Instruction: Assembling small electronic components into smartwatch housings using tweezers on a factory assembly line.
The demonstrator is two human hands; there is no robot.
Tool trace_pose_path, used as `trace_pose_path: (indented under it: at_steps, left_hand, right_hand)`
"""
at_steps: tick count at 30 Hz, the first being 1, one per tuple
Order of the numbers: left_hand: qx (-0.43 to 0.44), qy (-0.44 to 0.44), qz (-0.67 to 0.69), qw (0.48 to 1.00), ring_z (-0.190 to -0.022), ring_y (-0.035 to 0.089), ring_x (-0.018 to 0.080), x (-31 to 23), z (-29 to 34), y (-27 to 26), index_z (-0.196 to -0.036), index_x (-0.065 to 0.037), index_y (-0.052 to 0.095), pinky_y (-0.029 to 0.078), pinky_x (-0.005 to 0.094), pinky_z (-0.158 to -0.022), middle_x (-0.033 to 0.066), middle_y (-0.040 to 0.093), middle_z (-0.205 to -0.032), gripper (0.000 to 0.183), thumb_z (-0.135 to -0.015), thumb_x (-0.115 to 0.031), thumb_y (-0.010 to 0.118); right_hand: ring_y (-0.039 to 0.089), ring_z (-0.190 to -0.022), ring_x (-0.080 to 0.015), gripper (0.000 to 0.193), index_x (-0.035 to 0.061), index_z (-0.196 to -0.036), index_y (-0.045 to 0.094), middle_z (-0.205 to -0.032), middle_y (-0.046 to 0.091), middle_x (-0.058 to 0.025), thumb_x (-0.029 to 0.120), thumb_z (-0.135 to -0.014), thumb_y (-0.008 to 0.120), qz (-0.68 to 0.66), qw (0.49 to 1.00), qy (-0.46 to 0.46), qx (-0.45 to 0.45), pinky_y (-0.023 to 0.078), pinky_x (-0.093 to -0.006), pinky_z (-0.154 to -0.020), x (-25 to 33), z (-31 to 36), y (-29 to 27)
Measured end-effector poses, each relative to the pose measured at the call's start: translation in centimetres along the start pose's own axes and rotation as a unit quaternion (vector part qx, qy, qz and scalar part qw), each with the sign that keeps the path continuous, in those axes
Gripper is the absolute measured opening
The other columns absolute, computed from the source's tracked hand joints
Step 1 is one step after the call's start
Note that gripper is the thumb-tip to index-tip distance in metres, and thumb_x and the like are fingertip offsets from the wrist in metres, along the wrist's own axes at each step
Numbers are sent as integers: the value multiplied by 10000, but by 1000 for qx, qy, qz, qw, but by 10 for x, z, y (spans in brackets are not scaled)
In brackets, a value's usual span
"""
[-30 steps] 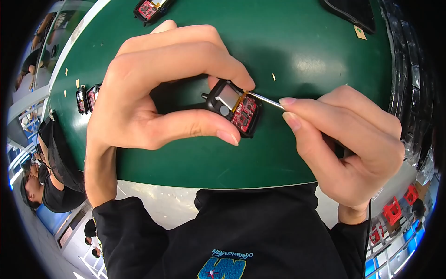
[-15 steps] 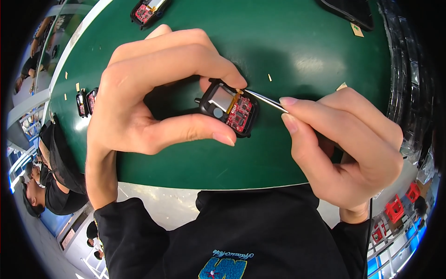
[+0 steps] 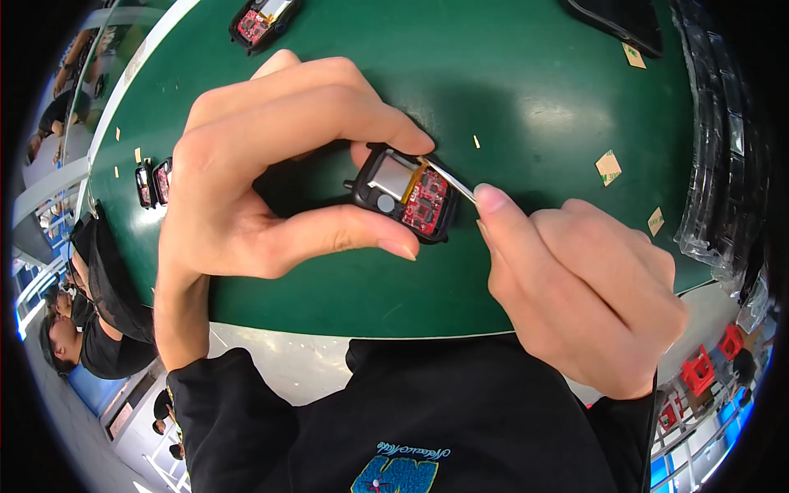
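My left hand (image 3: 271,164) pinches a small black open device (image 3: 403,195) between thumb and fingers, above the green mat (image 3: 526,90). Inside the device a red circuit board and a silver battery show. My right hand (image 3: 583,279) holds thin metal tweezers (image 3: 448,177), whose tips touch the device's upper edge beside the board.
Another open device with a red board (image 3: 259,20) lies at the mat's far edge. Two small black parts (image 3: 154,181) sit at the left. Tan paper scraps (image 3: 608,167) dot the mat. A dark tray (image 3: 616,20) and clear plastic trays (image 3: 723,164) stand at the right. Other people are visible at the left.
My right hand has curled in and moved closer to the device. The tweezer tips have shifted to the device's upper edge; my left hand has tilted the device slightly.
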State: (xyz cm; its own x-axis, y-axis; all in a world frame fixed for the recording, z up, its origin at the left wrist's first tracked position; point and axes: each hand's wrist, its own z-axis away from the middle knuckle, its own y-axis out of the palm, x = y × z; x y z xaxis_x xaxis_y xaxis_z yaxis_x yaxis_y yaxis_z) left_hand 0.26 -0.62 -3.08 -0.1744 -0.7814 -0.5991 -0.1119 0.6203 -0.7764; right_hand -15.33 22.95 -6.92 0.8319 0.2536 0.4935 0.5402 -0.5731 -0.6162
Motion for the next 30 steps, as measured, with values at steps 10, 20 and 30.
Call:
trace_pose_path:
  at_steps: [10, 20, 30]
  left_hand:
    - [-22, 4, 33, 999, -723, 666, 194, 1, 4, 3, -1055, 2, 792, 389, 331, -689, 97, 813, -929, 627, -630, -387, 1038]
    - [-27, 26, 30, 999, -737, 703, 206, 7, 5, 3, -1051, 3, 777, 383, 348, -705, 101, 824, -932, 620, -644, -389, 1033]
    - [-9, 21, 16, 1000, -725, 682, 193, 4, 2, 0, -1080, 34, 813, 366, 342, -696, 106, 805, -889, 686, -679, -502, 961]
  right_hand:
    - [605, -547, -175, 374, -90, -1064, 822, -752, 660, -87, -137, -693, 840, -21, 999, 48, 4, 481, -287, -477, 3, -2, -15]
    - [610, -549, -169, 362, -86, -1039, 828, -752, 661, -84, -129, -680, 856, -18, 1000, -17, -5, 455, -288, -447, -5, -6, -4]
    - [579, -543, -140, 343, -64, -1035, 831, -751, 670, -85, -146, -702, 841, -93, 990, 84, 58, 404, -277, -453, -3, -18, -21]
